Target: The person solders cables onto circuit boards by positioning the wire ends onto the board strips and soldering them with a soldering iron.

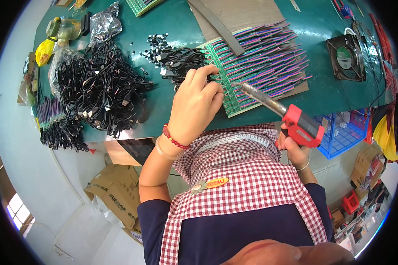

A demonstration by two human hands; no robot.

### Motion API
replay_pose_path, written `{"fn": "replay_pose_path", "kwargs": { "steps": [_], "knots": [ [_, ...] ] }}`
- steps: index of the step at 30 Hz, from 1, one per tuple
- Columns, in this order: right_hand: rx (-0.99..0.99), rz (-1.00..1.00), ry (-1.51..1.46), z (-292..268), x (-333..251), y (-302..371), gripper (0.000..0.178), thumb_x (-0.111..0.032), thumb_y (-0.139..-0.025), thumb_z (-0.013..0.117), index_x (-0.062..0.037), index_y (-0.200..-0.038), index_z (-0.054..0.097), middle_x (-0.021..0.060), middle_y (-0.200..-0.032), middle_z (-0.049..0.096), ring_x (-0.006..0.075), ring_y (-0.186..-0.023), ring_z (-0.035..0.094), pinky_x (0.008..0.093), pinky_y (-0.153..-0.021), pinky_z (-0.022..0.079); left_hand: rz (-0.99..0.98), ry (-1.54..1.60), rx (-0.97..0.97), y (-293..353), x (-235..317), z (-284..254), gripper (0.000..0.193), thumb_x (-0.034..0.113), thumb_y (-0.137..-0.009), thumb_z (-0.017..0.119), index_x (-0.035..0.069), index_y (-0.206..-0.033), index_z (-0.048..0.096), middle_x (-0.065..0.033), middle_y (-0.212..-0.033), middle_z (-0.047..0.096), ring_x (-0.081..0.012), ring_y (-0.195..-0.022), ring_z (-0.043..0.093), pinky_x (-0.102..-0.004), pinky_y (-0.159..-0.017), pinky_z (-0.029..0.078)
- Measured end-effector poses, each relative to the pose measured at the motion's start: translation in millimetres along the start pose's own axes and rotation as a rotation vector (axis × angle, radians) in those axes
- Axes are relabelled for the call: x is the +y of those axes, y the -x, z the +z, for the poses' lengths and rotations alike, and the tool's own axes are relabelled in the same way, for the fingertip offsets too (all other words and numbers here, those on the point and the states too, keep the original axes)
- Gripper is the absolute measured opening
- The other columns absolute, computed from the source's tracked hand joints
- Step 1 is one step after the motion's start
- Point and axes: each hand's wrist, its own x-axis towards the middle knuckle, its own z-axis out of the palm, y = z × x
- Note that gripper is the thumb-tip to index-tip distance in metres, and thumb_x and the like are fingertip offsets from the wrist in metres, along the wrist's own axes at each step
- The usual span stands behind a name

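Note:
My right hand [295, 148] grips a red-and-black soldering gun [301, 127]. Its long metal barrel points up and left, with the tip over a green circuit board panel [227, 86]. At that panel's left edge is my left hand [197, 97], fingers bent and pressed together; what they pinch is hidden under them. Rows of multicoloured wires [269, 59] stretch from the panel to the right. Just beyond my left hand lies a bundle of black cables [181, 62], their ends reaching the panel's left side.
A large heap of black cables [104, 88] covers the table's left. Small black connectors [157, 46] lie scattered behind. A grey metal strip [221, 26] rests across the wires. A fan [346, 57] stands at right, above a blue crate [340, 132] below the table edge.

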Motion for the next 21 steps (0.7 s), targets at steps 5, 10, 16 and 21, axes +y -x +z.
{"fn": "replay_pose_path", "kwargs": {
  "steps": [5, 10, 16, 21],
  "knots": [
    [-0.001, 0.006, 0.058, -6, 11, 7, 0.039, -0.019, -0.084, 0.063, 0.0018, -0.114, 0.048, 0.0057, -0.065, 0.051, 0.0137, -0.055, 0.047, 0.0287, -0.053, 0.040, -0.027, -0.024, -0.018, -1, 1, 0, 0.009, 0.002, -0.069, 0.067, 0.002, -0.073, 0.060, -0.0058, -0.108, 0.057, -0.0204, -0.078, 0.049, -0.0327, -0.070, 0.046],
    [0.005, 0.021, 0.098, -4, 12, 9, 0.033, -0.016, -0.084, 0.061, 0.0027, -0.109, 0.050, 0.0060, -0.066, 0.051, 0.0138, -0.058, 0.049, 0.0289, -0.054, 0.042, -0.051, -0.041, -0.010, -1, 2, 2, 0.007, 0.002, -0.069, 0.066, 0.001, -0.072, 0.060, -0.0058, -0.109, 0.056, -0.0208, -0.078, 0.050, -0.0326, -0.069, 0.046],
    [0.010, 0.067, 0.111, -11, 15, 13, 0.022, -0.005, -0.079, 0.066, 0.0005, -0.099, 0.060, 0.0038, -0.082, 0.060, 0.0119, -0.071, 0.056, 0.0273, -0.064, 0.045, -0.067, -0.059, -0.013, 0, 3, 3, 0.006, 0.002, -0.069, 0.066, 0.001, -0.072, 0.060, -0.0058, -0.108, 0.056, -0.0215, -0.079, 0.050, -0.0325, -0.069, 0.046],
    [-0.013, 0.074, 0.227, -12, 13, 16, 0.018, -0.004, -0.079, 0.065, 0.0001, -0.096, 0.061, 0.0035, -0.084, 0.060, 0.0122, -0.073, 0.056, 0.0279, -0.066, 0.045, -0.068, -0.063, -0.012, -1, 4, 3, 0.006, 0.002, -0.069, 0.066, 0.000, -0.071, 0.060, -0.0062, -0.108, 0.056, -0.0222, -0.080, 0.051, -0.0330, -0.070, 0.047]
  ]
}}
